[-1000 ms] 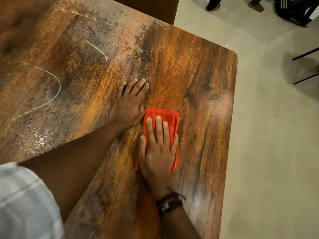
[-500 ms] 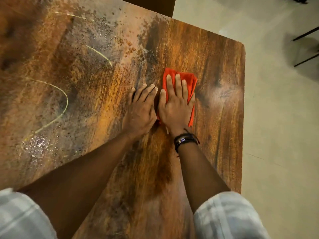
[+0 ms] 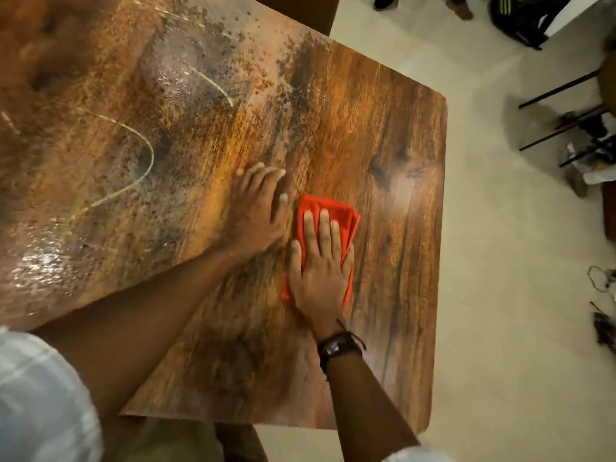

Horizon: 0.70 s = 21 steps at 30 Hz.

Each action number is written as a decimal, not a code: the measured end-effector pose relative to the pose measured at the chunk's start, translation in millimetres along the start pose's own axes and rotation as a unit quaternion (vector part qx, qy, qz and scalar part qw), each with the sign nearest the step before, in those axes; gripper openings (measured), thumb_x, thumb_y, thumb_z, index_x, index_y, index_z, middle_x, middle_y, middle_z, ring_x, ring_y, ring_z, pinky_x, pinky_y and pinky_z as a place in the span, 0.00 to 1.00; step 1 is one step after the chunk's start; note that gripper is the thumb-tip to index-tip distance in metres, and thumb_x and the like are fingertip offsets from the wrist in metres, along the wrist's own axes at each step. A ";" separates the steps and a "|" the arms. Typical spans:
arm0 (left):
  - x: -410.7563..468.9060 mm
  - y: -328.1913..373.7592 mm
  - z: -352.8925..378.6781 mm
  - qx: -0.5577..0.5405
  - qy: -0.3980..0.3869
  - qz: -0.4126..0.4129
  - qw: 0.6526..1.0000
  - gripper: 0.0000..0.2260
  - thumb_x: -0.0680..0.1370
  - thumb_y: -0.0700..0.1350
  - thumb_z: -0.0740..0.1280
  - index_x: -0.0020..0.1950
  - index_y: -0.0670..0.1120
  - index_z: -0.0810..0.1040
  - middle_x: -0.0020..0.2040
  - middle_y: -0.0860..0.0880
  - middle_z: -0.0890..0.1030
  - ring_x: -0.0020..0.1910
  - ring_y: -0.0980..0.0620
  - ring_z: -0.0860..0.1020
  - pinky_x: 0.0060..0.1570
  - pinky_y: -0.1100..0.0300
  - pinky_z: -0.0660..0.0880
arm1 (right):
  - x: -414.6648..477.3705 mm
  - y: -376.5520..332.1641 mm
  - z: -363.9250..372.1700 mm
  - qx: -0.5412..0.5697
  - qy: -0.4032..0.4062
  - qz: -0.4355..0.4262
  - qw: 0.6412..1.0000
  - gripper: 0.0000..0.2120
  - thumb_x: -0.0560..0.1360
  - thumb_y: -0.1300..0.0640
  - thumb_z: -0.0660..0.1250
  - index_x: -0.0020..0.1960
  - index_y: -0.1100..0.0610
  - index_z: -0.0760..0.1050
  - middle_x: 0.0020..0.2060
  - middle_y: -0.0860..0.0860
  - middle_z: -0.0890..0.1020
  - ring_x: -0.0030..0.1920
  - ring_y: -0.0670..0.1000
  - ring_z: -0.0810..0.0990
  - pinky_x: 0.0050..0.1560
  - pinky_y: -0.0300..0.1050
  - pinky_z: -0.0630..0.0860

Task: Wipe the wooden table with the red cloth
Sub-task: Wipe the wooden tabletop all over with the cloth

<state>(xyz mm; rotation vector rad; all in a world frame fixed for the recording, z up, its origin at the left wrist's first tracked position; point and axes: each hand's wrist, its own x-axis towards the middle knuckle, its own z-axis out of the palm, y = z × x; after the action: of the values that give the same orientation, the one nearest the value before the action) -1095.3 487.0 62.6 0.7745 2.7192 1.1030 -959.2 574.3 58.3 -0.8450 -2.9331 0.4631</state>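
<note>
1. Right hand (image 3: 320,281), fingers straight, presses flat on the cloth (image 3: 338,211).
2. Folded cloth lies centre frame, its long axis running bottom to top.
3. Left hand (image 3: 255,211) rests flat and open on the table (image 3: 400,261), just left of the cloth.
4. Wet patch (image 3: 173,78) at upper left.

Table (image 3: 383,135): rectangular top with rounded corners and a brown wood-grain finish with dark knots. The left part carries a film of wet droplets and speckles crossed by pale curved streaks. The right part shows plain grain. Cloth (image 3: 336,211): red-orange, folded into a small flat pad, lying on the table's right part, near the right edge but apart from it. Its near half is covered by the right hand (image 3: 320,278), pressed flat with fingers straight.
</note>
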 end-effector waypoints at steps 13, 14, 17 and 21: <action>-141.3 -29.9 -29.2 0.219 -0.066 0.100 0.968 0.26 0.82 0.55 0.55 0.75 0.41 0.68 0.74 0.43 0.70 0.76 0.42 0.65 0.76 0.36 0.53 | -60.7 0.6 -2.1 -0.005 -0.031 0.012 0.999 0.28 0.83 0.40 0.47 0.81 0.42 0.49 0.81 0.44 0.49 0.81 0.46 0.42 0.79 0.61 0.41; -141.5 -30.5 -29.4 0.222 -0.068 0.101 0.967 0.26 0.82 0.55 0.55 0.75 0.41 0.68 0.74 0.43 0.70 0.76 0.42 0.64 0.76 0.35 0.53 | -41.6 -0.4 -1.7 0.001 -0.028 0.016 0.999 0.28 0.83 0.40 0.47 0.81 0.42 0.49 0.81 0.44 0.49 0.81 0.47 0.43 0.79 0.62 0.41; -141.6 -30.8 -29.4 0.233 -0.069 0.097 0.965 0.26 0.82 0.55 0.55 0.76 0.41 0.67 0.75 0.43 0.69 0.76 0.42 0.64 0.75 0.35 0.53 | 11.5 -7.4 -1.0 0.020 -0.029 0.024 0.999 0.28 0.82 0.40 0.47 0.81 0.42 0.50 0.81 0.45 0.50 0.81 0.48 0.45 0.78 0.63 0.40; -142.2 -29.2 -27.6 0.227 -0.065 0.096 0.967 0.25 0.83 0.53 0.54 0.76 0.41 0.67 0.75 0.43 0.69 0.76 0.42 0.64 0.75 0.35 0.53 | 23.6 -9.2 2.1 0.007 -0.043 0.024 0.999 0.27 0.84 0.42 0.47 0.82 0.44 0.48 0.82 0.46 0.48 0.81 0.49 0.44 0.78 0.63 0.39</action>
<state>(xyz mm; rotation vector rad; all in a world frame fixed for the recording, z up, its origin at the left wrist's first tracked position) -992.4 381.8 50.3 1.1445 2.8573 0.4248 -984.2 578.8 58.4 -0.9194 -2.9878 0.5354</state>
